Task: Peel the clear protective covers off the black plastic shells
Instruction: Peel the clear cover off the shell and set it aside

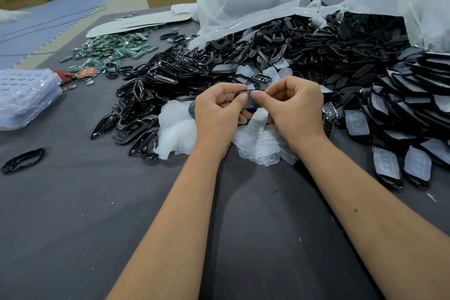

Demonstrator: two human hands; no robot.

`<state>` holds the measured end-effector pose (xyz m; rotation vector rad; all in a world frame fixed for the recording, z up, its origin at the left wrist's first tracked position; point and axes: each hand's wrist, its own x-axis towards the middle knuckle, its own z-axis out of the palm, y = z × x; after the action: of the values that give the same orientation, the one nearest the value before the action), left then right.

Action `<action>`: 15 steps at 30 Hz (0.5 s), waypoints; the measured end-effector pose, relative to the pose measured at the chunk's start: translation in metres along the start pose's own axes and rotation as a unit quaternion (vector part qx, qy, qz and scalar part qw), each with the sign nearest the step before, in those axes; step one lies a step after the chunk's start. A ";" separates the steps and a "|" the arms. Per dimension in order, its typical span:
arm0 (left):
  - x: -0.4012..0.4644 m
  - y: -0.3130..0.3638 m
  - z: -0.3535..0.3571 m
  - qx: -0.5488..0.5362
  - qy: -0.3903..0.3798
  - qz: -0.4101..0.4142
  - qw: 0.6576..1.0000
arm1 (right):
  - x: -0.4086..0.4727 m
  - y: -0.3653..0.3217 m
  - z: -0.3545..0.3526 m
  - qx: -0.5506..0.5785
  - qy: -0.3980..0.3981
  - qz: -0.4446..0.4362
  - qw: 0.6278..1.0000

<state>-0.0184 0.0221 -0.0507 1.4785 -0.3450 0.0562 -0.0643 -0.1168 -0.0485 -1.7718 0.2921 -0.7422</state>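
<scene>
Both hands hold one black plastic shell (252,102) above the dark table. My left hand (216,114) grips its left side, thumb on top. My right hand (292,110) pinches its top edge with thumb and forefinger. A clear cover (258,120) hangs below the shell between my hands. Under my hands lies a heap of peeled clear covers (177,129). To the right lie rows of black shells with clear covers still on them (387,163). A pile of black frames (155,95) lies to the left.
A large mound of black parts (341,51) spills from white plastic bags (243,5) at the back. Green circuit boards (114,49) lie at the back left. Stacked clear trays (26,97) sit at the left edge. One black frame (23,159) lies alone on the grey table (97,214).
</scene>
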 end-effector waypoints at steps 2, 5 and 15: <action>0.000 -0.001 0.000 -0.008 -0.002 -0.004 1.000 | 0.000 0.001 0.000 -0.012 0.003 0.007 1.000; 0.000 0.000 -0.001 -0.026 -0.004 -0.012 1.000 | 0.001 0.000 -0.003 0.005 0.003 0.031 1.000; -0.003 0.007 -0.001 -0.076 -0.005 -0.032 0.997 | 0.004 -0.004 -0.010 0.172 -0.124 0.095 0.973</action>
<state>-0.0226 0.0241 -0.0448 1.3390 -0.3029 -0.0280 -0.0681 -0.1254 -0.0421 -1.4622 0.1495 -0.4000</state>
